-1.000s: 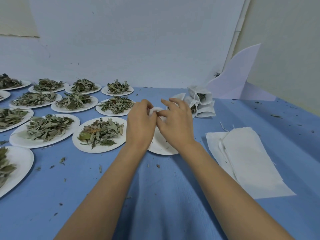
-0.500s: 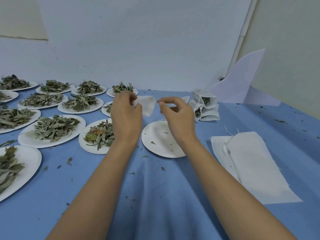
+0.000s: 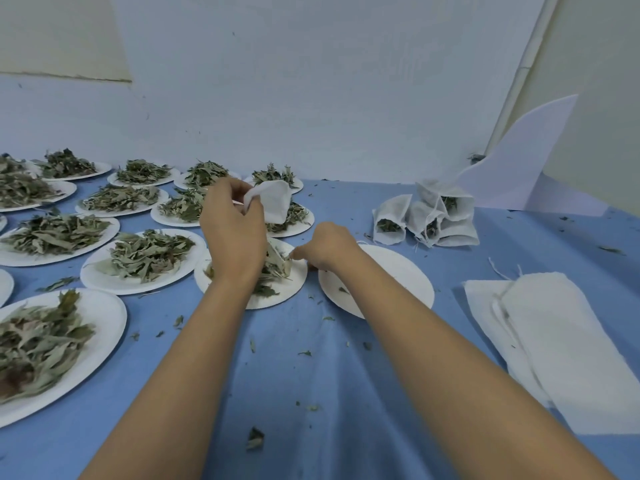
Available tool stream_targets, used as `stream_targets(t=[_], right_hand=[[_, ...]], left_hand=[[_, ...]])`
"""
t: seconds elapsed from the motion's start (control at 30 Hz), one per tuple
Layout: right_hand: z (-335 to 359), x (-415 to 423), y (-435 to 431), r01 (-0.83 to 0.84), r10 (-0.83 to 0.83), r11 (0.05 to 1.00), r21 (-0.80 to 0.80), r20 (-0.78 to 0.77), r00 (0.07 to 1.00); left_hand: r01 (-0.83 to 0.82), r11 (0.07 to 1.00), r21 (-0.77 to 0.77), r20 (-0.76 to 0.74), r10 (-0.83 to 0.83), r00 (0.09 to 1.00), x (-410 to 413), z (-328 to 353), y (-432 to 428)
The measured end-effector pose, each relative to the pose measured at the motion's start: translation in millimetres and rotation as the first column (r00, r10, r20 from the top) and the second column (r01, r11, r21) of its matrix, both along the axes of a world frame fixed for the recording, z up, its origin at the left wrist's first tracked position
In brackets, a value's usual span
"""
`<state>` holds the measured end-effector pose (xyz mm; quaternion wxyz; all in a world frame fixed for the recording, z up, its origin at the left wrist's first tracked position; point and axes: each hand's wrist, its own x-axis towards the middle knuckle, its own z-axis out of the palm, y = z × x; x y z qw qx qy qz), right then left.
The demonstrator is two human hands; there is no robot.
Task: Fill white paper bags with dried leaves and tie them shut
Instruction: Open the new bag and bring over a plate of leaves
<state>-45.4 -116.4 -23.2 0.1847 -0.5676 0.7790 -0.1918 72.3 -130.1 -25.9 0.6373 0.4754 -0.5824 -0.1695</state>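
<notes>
My left hand (image 3: 232, 226) holds a small white paper bag (image 3: 272, 199) up above the plates, pinching its top between thumb and fingers. My right hand (image 3: 325, 247) reaches down to the near plate of dried leaves (image 3: 277, 268), its fingertips closed on the leaves at the plate's right side. That white plate (image 3: 294, 289) is partly hidden by my left wrist. A bare white plate (image 3: 398, 275) lies just right of it, under my right forearm.
Several white plates heaped with dried leaves (image 3: 145, 254) cover the left of the blue tablecloth (image 3: 311, 393). Filled bags (image 3: 426, 218) are piled at the back right by a white card (image 3: 512, 168). A stack of flat bags (image 3: 561, 341) lies at the right. Leaf crumbs are scattered about.
My hands parted; the left lifted the bag up and leftward. My right hand let go of the bag and dropped to the leaves on the near plate.
</notes>
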Motion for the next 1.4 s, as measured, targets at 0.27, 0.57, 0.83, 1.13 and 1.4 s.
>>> stream_targets(t=[0.27,0.57,0.83,1.13,1.4], right_hand=[[-1.1,3.8,-9.8,0.016,-0.02,0.995,0.1,0.048,0.999],[4.0,-18.8,-6.6,0.065,-0.085,0.995,0.08,0.285,0.955],[15.1,-60.0,21.3,0.166,-0.18,0.984,0.071,0.354,0.918],[9.2,-129.5,68.6,0.384,-0.372,0.923,0.039,0.354,0.858],[-7.6,-133.9,72.6,0.387,-0.355,0.921,-0.046,0.313,0.881]], left_hand=[[0.023,1.0,0.007,-0.04,-0.023,0.999,1.4,2.0,-0.3],[0.035,0.999,0.02,-0.067,-0.033,0.997,-4.1,11.8,6.1],[0.052,0.998,-0.021,-0.159,-0.054,0.986,-16.1,37.2,17.6],[0.068,0.997,0.022,-0.223,-0.061,0.973,-47.7,22.5,30.7],[0.079,0.995,0.061,-0.144,-0.07,0.987,-53.2,10.9,27.9]])
